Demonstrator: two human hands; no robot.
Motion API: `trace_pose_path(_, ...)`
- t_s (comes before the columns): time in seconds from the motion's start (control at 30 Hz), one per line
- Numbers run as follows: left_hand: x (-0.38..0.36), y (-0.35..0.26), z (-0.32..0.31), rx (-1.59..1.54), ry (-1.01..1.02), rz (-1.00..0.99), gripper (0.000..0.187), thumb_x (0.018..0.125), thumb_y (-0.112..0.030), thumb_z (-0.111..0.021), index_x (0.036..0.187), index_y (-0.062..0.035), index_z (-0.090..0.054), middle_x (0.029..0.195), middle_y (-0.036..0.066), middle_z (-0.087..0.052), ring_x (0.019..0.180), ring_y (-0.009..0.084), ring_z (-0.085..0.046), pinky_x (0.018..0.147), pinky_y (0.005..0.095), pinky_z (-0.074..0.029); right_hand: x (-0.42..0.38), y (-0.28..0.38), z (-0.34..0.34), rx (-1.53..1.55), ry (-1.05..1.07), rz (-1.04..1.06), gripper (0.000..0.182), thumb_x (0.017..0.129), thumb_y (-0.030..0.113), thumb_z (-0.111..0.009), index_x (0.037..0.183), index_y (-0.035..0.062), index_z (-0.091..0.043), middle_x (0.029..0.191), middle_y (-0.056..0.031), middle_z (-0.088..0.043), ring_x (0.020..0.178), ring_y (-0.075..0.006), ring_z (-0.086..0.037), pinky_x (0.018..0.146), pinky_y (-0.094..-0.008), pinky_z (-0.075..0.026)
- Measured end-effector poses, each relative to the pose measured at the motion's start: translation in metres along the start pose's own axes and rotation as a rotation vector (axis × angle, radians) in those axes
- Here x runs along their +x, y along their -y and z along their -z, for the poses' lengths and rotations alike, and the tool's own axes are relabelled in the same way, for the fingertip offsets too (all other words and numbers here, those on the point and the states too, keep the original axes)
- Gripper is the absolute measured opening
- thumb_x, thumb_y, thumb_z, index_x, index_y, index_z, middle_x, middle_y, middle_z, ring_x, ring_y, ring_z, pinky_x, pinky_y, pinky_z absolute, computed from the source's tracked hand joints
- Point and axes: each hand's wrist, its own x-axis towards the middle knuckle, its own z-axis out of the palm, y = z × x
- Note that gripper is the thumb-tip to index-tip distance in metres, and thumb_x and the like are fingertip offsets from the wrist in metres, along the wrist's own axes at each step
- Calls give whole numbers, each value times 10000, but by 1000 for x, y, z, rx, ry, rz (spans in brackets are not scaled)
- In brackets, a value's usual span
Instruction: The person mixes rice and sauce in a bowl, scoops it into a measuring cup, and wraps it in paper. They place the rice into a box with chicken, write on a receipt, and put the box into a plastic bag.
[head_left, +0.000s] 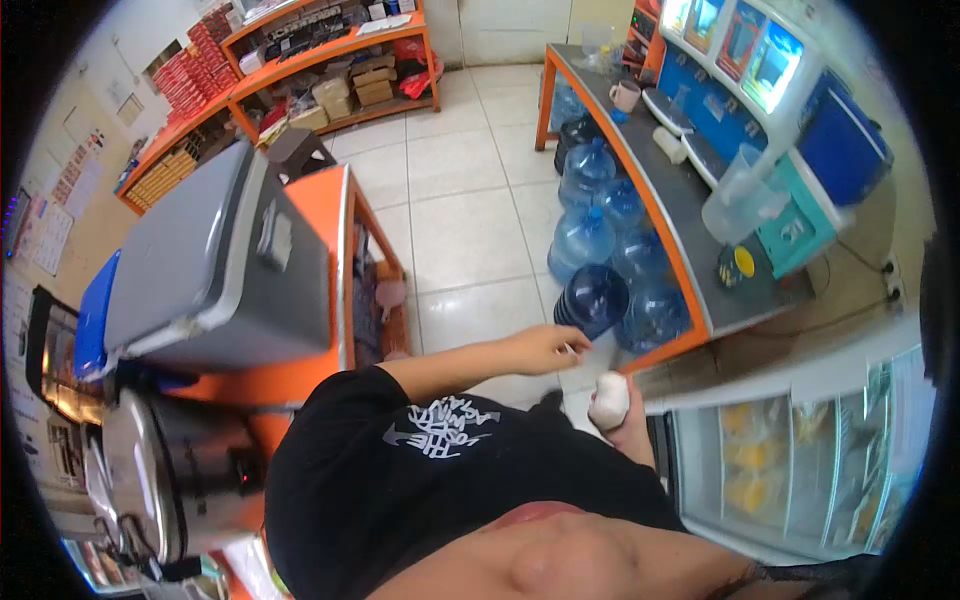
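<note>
My right hand is wrapped round a white, rounded object, held in front of my black shirt; its exact kind is not clear. Reaching across from the left, my left hand is a short way from the white object and does not touch it. The left fingers are curled together, with a small whitish bit at their tips that is too small to name. Beyond both hands stands a dark blue water jug on the floor.
Several blue water jugs stand under the orange-edged counter. On it are a clear pitcher and a mug. A glass-fronted fridge is at right. A grey cooler box and metal pot are at left.
</note>
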Motion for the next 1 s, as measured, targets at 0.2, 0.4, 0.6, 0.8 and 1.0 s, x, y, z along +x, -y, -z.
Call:
trace_pose_path(0.2, 109, 108, 101, 619, 55, -434, 513, 784, -269, -494, 1240, -100, -331, 1237, 100, -386, 1144, 302, -352, 904, 457, -303, 203, 71, -82, -156, 261, -166, 431, 866, 416, -317, 1049, 55, -466, 982, -124, -533, 867, -271, -549, 744, -405, -453)
trace_pose_path(0.4, 99, 157, 294, 409, -519, 169, 485, 802, -276, -444, 1228, -68, -343, 1236, 111, -391, 1123, 325, -369, 907, 464, -291, 387, 108, -322, -729, 442, -227, 378, 879, 343, -337, 975, 14, -498, 910, -103, -566, 812, -187, -558, 733, -312, -452)
trace_pose_path(0.6, 39, 269, 426, -901, -998, 191, 508, 832, -358, -450, 1216, -47, -331, 1146, 110, -454, 1064, 234, -424, 881, 390, -346, 525, 47, -525, -1168, 864, -137, 367, 866, 338, -385, 1008, 8, -461, 957, -147, -554, 867, -233, -547, 725, -323, -435)
trace_pose_path(0.8, 59, 332, 578, -813, -1241, 134, 574, 771, -271, -571, 1198, -3, -296, 1067, 111, -478, 1010, 203, -460, 839, 331, -388, 606, -3, -658, -1603, 994, 365, 351, 868, 304, -397, 1098, 39, -378, 985, -173, -515, 902, -234, -505, 776, -322, -402)
trace_pose_path(1.0, 43, 410, 735, -1282, -815, 113, 510, 734, -243, -610, 1145, -24, -401, 1056, 99, -511, 954, 217, -515, 829, 344, -413, 710, 12, -752, -1514, 986, 78, 477, 873, 372, -342, 1248, 93, -247, 1103, -132, -441, 1017, -227, -411, 865, -353, -325)
